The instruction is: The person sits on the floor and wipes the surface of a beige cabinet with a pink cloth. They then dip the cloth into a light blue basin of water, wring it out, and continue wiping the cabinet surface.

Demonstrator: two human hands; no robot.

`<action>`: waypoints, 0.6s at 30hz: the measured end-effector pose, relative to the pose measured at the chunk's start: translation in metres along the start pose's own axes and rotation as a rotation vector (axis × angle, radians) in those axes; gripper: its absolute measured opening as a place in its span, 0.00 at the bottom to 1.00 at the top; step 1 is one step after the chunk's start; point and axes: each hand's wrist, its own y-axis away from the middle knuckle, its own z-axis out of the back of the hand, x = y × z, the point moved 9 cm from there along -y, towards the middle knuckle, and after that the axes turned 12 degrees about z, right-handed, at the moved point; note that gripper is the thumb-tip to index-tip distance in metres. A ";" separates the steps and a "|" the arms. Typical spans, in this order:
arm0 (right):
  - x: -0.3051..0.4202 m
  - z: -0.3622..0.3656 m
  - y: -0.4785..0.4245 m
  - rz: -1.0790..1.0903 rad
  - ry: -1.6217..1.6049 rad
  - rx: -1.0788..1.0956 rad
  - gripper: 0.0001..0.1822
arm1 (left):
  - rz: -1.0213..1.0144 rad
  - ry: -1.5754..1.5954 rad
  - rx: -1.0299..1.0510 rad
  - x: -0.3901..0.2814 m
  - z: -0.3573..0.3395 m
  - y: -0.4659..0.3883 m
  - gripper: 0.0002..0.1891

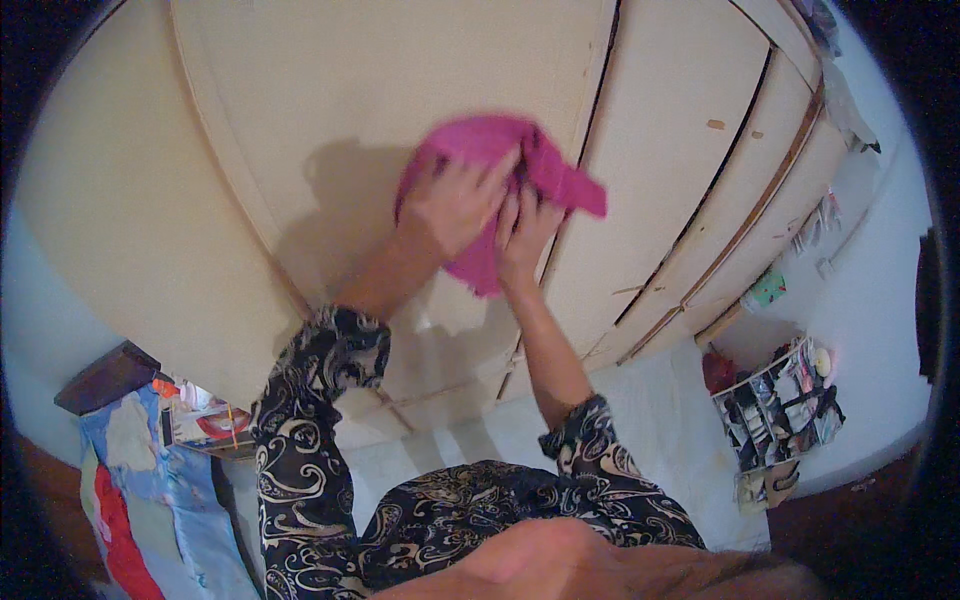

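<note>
A bright pink cloth [476, 139] is bunched up in front of a cream panel that looks like a wardrobe door [337, 90]. My left hand [454, 202] lies on the cloth with its fingers spread into the folds. Close beside it, my right hand [531, 225] grips the lower middle of the cloth. One corner of the fabric sticks out to the right, and another hangs below my hands. Motion blurs the fingers a little. Whether the cloth touches the panel cannot be told.
More cream panels [660, 112] with dark gaps between them curve off to the right. A hanging organizer [780, 405] stuffed with small items is on the right wall. At lower left, a blue patterned cloth [187, 495] hangs beside a shelf [217, 431] holding several items.
</note>
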 end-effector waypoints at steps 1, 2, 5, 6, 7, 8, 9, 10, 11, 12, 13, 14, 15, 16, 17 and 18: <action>0.001 -0.006 0.037 -0.066 -0.064 0.093 0.19 | -0.027 0.070 0.073 -0.007 -0.018 0.031 0.30; 0.006 -0.008 0.078 -0.132 -0.126 0.186 0.19 | -0.055 0.141 0.146 -0.014 -0.037 0.068 0.30; 0.048 -0.010 0.169 -0.195 -0.286 0.268 0.19 | -0.005 0.326 0.382 -0.005 -0.084 0.172 0.27; 0.044 -0.009 0.191 -0.209 -0.331 0.322 0.20 | -0.008 0.351 0.356 -0.009 -0.092 0.190 0.26; 0.044 -0.012 0.201 -0.234 -0.388 0.372 0.20 | -0.013 0.362 0.341 -0.008 -0.092 0.197 0.25; 0.042 -0.008 0.196 -0.246 -0.371 0.373 0.20 | 0.038 0.339 0.406 -0.006 -0.086 0.190 0.25; 0.036 -0.008 0.185 -0.257 -0.356 0.373 0.19 | 0.089 0.314 0.470 -0.003 -0.083 0.177 0.25; 0.038 -0.010 0.165 -0.271 -0.361 0.374 0.19 | 0.148 0.271 0.541 0.008 -0.079 0.169 0.24; 0.040 -0.009 0.133 -0.227 -0.323 0.291 0.18 | 0.050 0.166 0.296 0.015 -0.055 0.147 0.25; 0.041 -0.008 0.100 -0.186 -0.281 0.216 0.16 | -0.014 0.047 0.038 0.022 -0.033 0.132 0.26; 0.039 -0.010 0.068 -0.130 -0.240 0.191 0.15 | 0.014 -0.006 -0.022 0.031 -0.013 0.103 0.26; 0.036 -0.009 0.032 -0.062 -0.191 0.162 0.14 | 0.115 -0.044 0.001 0.042 -0.004 0.076 0.26; 0.032 -0.014 0.000 -0.090 -0.216 0.185 0.13 | 0.213 -0.091 0.023 0.056 0.008 0.052 0.26; 0.036 -0.020 -0.025 -0.123 -0.256 0.200 0.11 | 0.229 -0.098 -0.118 0.071 0.038 0.033 0.27; 0.052 -0.017 -0.050 -0.040 -0.244 0.125 0.10 | 0.241 -0.107 -0.262 0.082 0.063 0.025 0.27; 0.072 -0.017 -0.068 0.033 -0.239 0.048 0.10 | 0.271 -0.085 -0.274 0.093 0.069 0.027 0.27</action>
